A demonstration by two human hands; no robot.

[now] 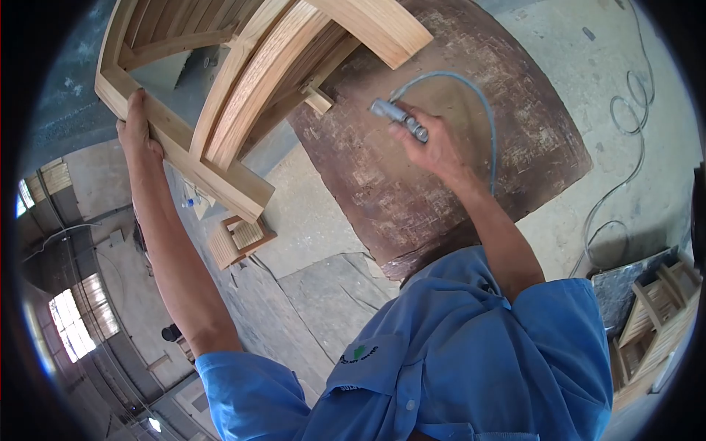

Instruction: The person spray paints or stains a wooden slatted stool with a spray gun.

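My left hand (138, 128) grips the leg of a pale wooden slatted furniture frame (176, 136), which looks like a chair and is tilted at the upper left. Its curved rails and slats run out past the top edge of the view. In my right hand (439, 151) is a silver air tool (399, 119), with fingers wrapped round its body. From its far end a thin blue air hose (485, 103) arcs back towards my right forearm. The tool stands apart from the wood, over a worn brown board (456, 198).
A coiled hose (625, 140) trails over the concrete floor on the right. Slatted wooden pieces (654, 316) stand at the lower right. A small wooden piece (239, 239) lies below the frame. Workshop windows (73, 320) show at the lower left.
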